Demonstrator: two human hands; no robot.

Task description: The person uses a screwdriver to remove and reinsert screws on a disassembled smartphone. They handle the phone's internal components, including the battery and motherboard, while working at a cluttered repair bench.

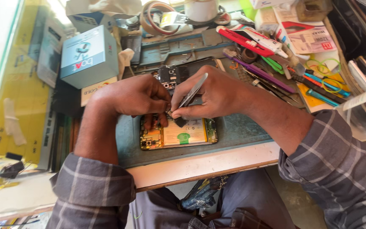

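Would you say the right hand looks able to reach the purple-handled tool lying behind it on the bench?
Probably yes: the purple-handled tool lies uncovered just beyond the right hand, though that hand holds tweezers now.

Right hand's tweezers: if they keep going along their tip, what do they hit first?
Likely the opened phone: the right hand angles the tweezers down-left, tips just above its board by the left hand fingertips. Depth unclear.

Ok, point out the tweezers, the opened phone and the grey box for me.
tweezers [195,90], head view, on the metal shaft.
opened phone [190,132], head view, on its battery.
grey box [87,57], head view, on its top face.
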